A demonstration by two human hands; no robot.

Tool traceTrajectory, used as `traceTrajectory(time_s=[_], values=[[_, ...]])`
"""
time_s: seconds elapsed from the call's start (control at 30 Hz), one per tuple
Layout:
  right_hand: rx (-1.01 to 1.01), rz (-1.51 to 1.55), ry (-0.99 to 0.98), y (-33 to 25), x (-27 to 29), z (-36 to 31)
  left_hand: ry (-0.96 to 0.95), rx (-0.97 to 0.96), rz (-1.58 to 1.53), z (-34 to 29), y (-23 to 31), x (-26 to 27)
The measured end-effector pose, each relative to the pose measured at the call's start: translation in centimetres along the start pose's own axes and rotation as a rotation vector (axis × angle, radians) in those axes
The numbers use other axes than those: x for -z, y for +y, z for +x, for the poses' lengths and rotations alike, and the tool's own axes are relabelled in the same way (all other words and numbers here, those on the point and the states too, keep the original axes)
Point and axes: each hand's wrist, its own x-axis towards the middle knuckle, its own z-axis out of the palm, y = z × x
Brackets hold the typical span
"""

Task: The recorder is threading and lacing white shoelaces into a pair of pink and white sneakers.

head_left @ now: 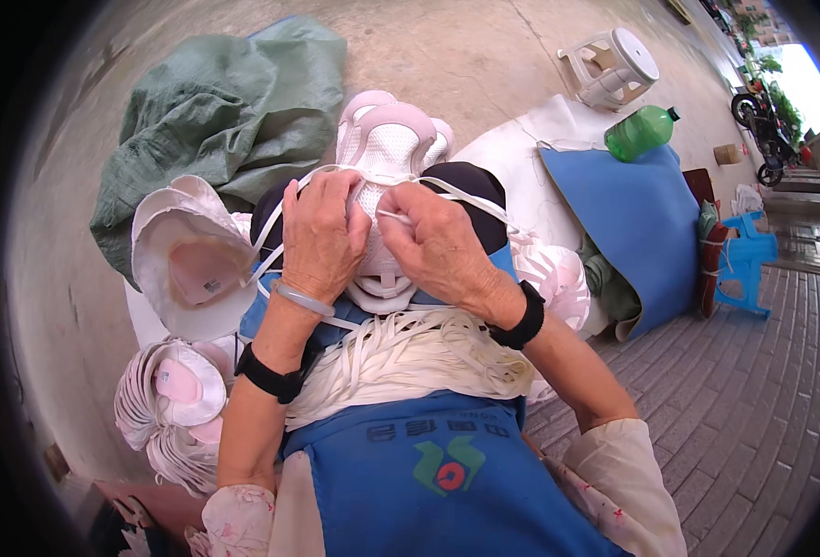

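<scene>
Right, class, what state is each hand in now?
Left hand: curled over the shoe upper; grip hidden.
Right hand: closed, pinching a white lace.

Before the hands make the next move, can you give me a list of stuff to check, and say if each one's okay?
1. Right hand has a lace: ok, a white lace shows between thumb and finger.
2. Left hand is at the pink-and-white shoe upper: ok.
3. More laces close by: ok, a pile of laces lies on the lap.
4. Pile tidy: not ok, strands cross loosely.
5. Lace ends even: cannot tell, hands hide parts.
6. Green bottle away from the hands: ok, off right.
</scene>
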Motion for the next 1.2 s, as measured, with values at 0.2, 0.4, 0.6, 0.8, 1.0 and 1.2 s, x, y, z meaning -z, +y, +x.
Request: traceTrajectory(time_s=[0.2, 0.4, 0.6, 0.8, 1.0, 1.2], values=[[0.066, -0.392, 0.072, 1.6, -2.1, 0.8, -0.127, 0.004, -0.133, 1.1, -1.4, 1.0], [0.027, -0.522, 0.075, 1.0, -3.4, 1.7, -0.189, 0.062, -0.211, 1.2, -1.7, 2.1], [0.16, -0.508, -0.054, 1.3, -2.4, 2.6, -0.195, 0.152, -0.336, 1.2, -1.4, 2.2], [0.01, 0.211, -0.511, -4.0, 5.4, -2.8, -0.171, 0.149, -0.236, 1.1, -1.9, 2.7], [0.081, 0.07, 0.005, -0.9, 5.0, -1.2, -0.105, 0.341, -0.443, 6.1, -3.8, 1.3], [-0.03, 0.734, 0.147, -2.4, 1.2, 2.5, -0.457, 0.303, -0.418, 9.8, -5.1, -1.5]])
